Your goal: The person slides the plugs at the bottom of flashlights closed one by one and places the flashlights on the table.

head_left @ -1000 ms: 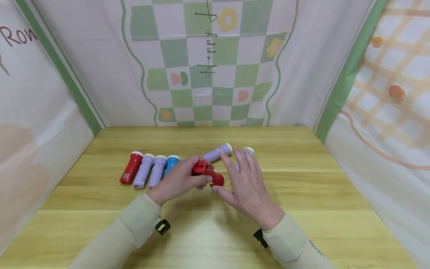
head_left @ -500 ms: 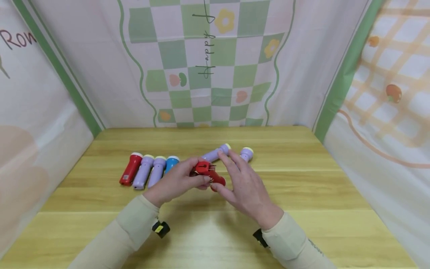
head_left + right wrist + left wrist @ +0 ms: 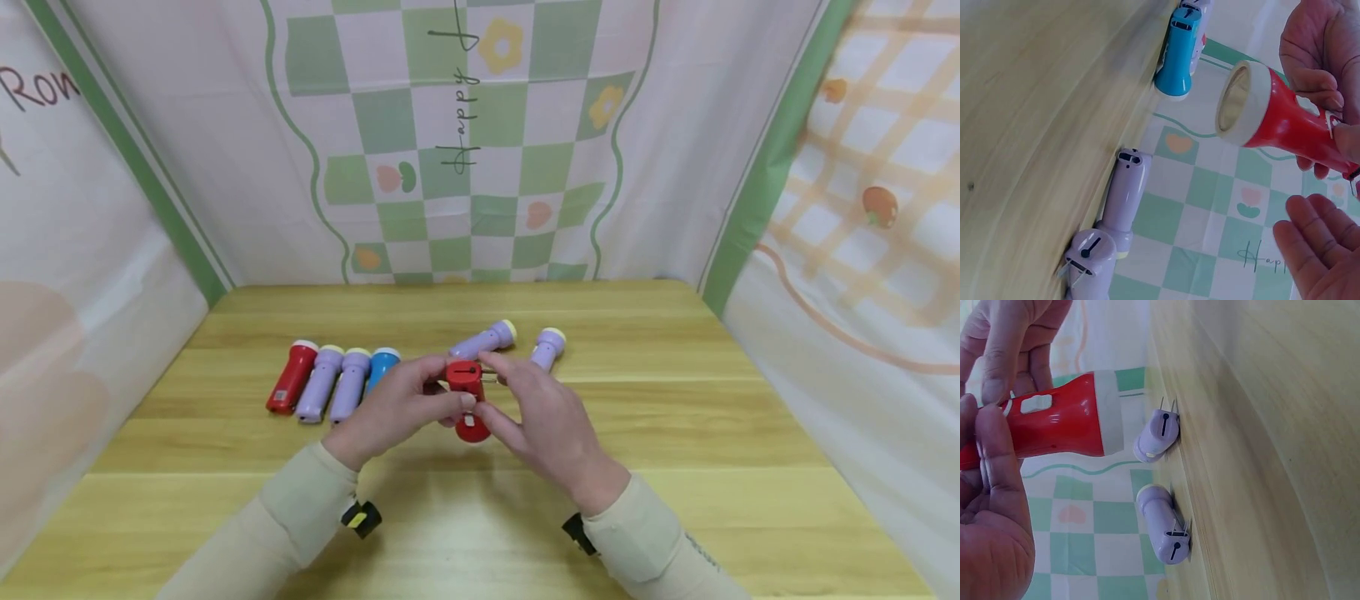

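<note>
Upright in front of me, the red flashlight (image 3: 463,377) is gripped by my left hand (image 3: 405,408), thumb and fingers around its body. Its tail end, with two metal prongs folded out to the right, faces me in the head view. The white lens rim (image 3: 1110,412) and white switch (image 3: 1036,403) show in the left wrist view. My right hand (image 3: 558,429) has its thumb on the body and its index fingertip at the prongs. In the right wrist view, other fingers of my right hand (image 3: 1322,244) extend off the flashlight.
On the wooden table (image 3: 675,458), another red flashlight (image 3: 292,375), two purple flashlights (image 3: 321,383) and a blue flashlight (image 3: 384,367) lie in a row at left. Two more purple flashlights (image 3: 483,340) lie farther back. Patterned cloth (image 3: 420,117) hangs behind.
The held red flashlight has turned from slanting right to its head pointing down toward me. My right hand's raised fingers have come in, thumb and index reaching its tail end.
</note>
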Demonstrator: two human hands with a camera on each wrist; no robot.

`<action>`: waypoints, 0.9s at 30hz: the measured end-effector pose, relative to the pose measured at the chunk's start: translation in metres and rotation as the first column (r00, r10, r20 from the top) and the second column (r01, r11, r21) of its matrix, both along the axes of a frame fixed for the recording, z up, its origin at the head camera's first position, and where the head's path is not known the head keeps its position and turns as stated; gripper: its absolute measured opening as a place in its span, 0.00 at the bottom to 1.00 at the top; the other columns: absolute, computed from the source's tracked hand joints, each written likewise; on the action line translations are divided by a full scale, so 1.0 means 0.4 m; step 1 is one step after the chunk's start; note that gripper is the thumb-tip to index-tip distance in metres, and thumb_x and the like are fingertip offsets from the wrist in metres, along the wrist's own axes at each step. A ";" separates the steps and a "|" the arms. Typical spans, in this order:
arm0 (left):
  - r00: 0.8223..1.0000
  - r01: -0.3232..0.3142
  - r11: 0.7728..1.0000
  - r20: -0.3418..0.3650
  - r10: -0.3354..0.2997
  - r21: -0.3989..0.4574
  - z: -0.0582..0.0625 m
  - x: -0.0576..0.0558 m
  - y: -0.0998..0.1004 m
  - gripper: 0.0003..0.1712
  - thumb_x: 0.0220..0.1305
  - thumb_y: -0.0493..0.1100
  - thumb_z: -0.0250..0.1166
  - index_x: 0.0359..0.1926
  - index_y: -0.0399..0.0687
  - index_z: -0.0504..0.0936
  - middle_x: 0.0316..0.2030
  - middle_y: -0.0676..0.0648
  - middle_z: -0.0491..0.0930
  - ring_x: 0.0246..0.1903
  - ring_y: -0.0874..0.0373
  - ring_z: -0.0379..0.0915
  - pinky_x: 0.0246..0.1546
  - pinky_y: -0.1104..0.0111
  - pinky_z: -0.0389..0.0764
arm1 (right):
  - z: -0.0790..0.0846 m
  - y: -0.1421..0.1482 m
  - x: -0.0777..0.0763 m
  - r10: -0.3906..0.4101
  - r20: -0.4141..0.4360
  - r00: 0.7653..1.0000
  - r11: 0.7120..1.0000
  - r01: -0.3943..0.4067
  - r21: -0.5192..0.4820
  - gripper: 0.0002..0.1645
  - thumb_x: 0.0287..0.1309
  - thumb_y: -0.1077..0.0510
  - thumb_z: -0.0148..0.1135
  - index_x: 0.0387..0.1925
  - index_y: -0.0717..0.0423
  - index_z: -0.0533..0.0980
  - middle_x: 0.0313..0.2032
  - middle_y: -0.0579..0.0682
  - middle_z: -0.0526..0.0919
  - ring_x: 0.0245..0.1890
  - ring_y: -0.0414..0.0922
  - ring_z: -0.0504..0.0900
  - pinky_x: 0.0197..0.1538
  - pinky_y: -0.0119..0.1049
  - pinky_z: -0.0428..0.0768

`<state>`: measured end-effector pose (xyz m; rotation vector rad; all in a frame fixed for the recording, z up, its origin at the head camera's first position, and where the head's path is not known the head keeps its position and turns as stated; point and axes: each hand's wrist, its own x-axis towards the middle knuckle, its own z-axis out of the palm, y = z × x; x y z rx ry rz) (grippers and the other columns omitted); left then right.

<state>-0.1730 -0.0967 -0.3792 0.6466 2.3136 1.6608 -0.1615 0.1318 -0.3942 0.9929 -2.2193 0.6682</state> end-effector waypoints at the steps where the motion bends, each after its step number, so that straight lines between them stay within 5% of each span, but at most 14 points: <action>1: 1.000 -0.006 1.000 -0.009 0.006 -0.006 0.000 0.001 0.000 0.15 0.69 0.53 0.72 0.51 0.55 0.85 0.42 0.49 0.87 0.39 0.50 0.83 0.43 0.59 0.89 | 0.001 -0.001 0.001 0.011 0.004 1.000 1.000 -0.011 -0.006 0.41 0.59 0.53 0.78 0.69 0.57 0.69 0.54 0.54 0.85 0.50 0.47 0.87 0.46 0.41 0.88; 15: 0.993 -0.036 0.999 -0.114 0.034 -0.020 0.010 0.016 0.007 0.13 0.68 0.51 0.73 0.51 0.58 0.86 0.44 0.55 0.88 0.44 0.56 0.85 0.47 0.60 0.87 | 0.005 -0.005 0.009 0.053 -0.025 0.998 0.998 -0.054 -0.037 0.28 0.73 0.44 0.63 0.65 0.56 0.73 0.53 0.49 0.87 0.49 0.44 0.88 0.49 0.39 0.88; 27: 0.985 -0.067 0.998 -0.158 0.069 0.012 0.016 0.033 0.021 0.13 0.68 0.52 0.73 0.51 0.59 0.86 0.43 0.55 0.88 0.42 0.58 0.86 0.45 0.63 0.88 | 0.007 -0.004 0.012 0.094 -0.013 0.995 0.993 -0.095 -0.070 0.29 0.66 0.54 0.72 0.64 0.56 0.73 0.53 0.49 0.87 0.49 0.42 0.89 0.51 0.38 0.87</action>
